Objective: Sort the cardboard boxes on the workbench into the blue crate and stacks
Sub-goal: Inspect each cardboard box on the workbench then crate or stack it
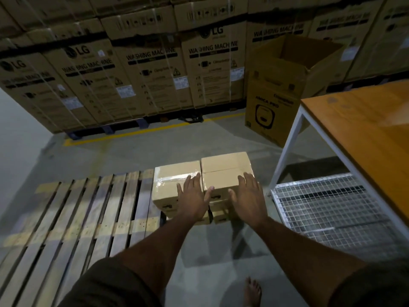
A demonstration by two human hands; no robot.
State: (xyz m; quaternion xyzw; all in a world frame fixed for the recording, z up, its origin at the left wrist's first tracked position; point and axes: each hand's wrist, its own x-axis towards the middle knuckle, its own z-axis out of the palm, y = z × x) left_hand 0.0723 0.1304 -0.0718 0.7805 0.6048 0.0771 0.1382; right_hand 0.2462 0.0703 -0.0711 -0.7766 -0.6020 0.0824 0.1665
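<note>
Two stacks of small cardboard boxes stand side by side at the right end of a wooden pallet (84,209). The left stack's top box (170,182) is taped shiny. The right stack's top box (225,173) stands slightly higher. My left hand (193,199) hovers with spread straight fingers over the seam between the stacks, at their near edge. My right hand (249,199) is spread flat over the near right corner of the right top box. Neither hand holds anything. The wooden workbench top (363,134) lies to the right. No blue crate is in view.
The workbench has a white metal frame (287,147) and a wire-mesh lower shelf (327,207). An open tall carton (285,85) stands behind it. Large washing-machine cartons (137,67) line the back wall beyond a yellow floor line. My bare foot (252,291) is on the concrete floor.
</note>
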